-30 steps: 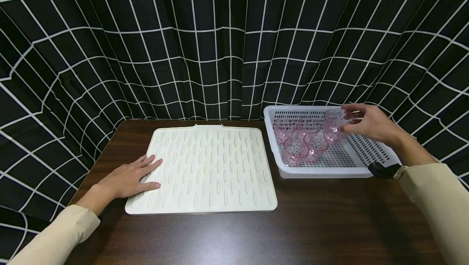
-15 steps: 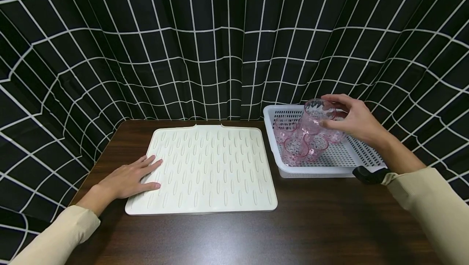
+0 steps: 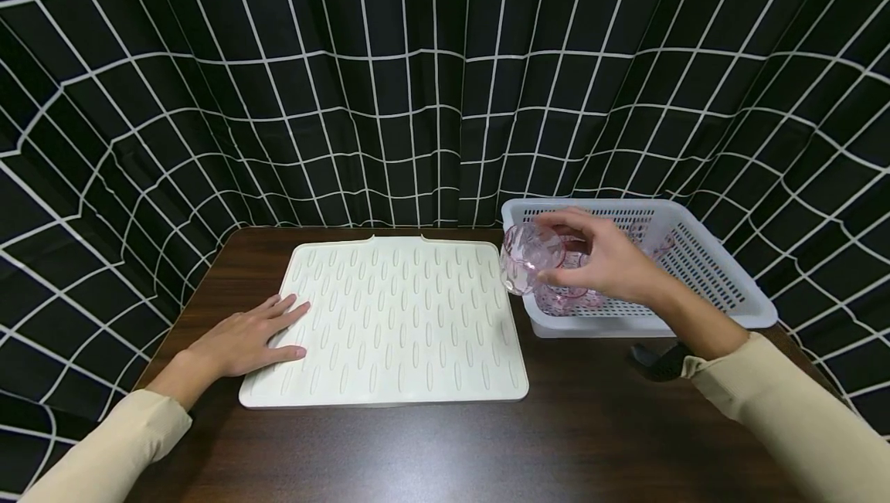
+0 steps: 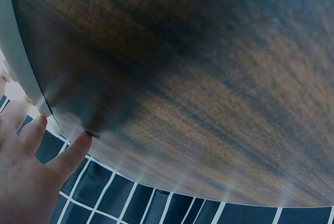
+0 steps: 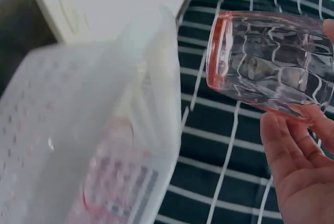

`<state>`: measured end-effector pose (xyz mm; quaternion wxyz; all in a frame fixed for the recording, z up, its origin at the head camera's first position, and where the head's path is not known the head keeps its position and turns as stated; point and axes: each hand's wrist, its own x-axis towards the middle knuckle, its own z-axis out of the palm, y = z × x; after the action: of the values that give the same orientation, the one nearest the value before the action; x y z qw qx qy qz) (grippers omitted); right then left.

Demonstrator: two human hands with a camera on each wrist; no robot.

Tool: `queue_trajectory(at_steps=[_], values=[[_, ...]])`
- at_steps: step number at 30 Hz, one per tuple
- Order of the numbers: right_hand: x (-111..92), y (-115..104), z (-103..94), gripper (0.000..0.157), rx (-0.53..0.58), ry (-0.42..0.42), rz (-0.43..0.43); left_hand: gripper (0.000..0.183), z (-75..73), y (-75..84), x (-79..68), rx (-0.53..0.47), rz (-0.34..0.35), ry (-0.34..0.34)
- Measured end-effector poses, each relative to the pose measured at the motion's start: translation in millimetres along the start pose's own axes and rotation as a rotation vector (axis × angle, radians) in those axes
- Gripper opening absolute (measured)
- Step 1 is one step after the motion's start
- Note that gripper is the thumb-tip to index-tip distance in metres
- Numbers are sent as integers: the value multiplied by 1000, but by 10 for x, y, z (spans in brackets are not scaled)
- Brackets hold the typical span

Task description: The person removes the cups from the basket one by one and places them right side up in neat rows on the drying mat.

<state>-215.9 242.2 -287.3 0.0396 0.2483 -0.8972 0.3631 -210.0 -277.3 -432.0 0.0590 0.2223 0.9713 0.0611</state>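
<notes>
Glasses (image 3: 556,304) in the basket (image 3: 626,326) are partly hidden behind our R hand (image 3: 601,256), so we can't get an exact no. from the head cam. We hold one pink-rimmed glass (image 3: 523,259) b/w R thumb & fingers, tilted, over the basket's L rim nr the mat (image 3: 403,325); R wrist view cuts off one end. Our L hand (image 3: 232,342) rests w/ fingers spread on the mat's L side, cropped in L wrist view.
</notes>
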Motion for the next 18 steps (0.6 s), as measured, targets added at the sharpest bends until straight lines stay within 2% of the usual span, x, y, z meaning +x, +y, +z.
queue_trajectory(at_steps=[9, 13, 18], values=[[29, -90, 478, 71, 64, -113, -78, 85, -19, 22, 3, 6, 0, 1], [31, -91, 659, 70, 110, -158, -94, 85, -25, 25, 2, 6, -4, 0], [0, -77, 847, 68, 114, -204, -96, 85, -12, 17, 4, 3, -3, 1]])
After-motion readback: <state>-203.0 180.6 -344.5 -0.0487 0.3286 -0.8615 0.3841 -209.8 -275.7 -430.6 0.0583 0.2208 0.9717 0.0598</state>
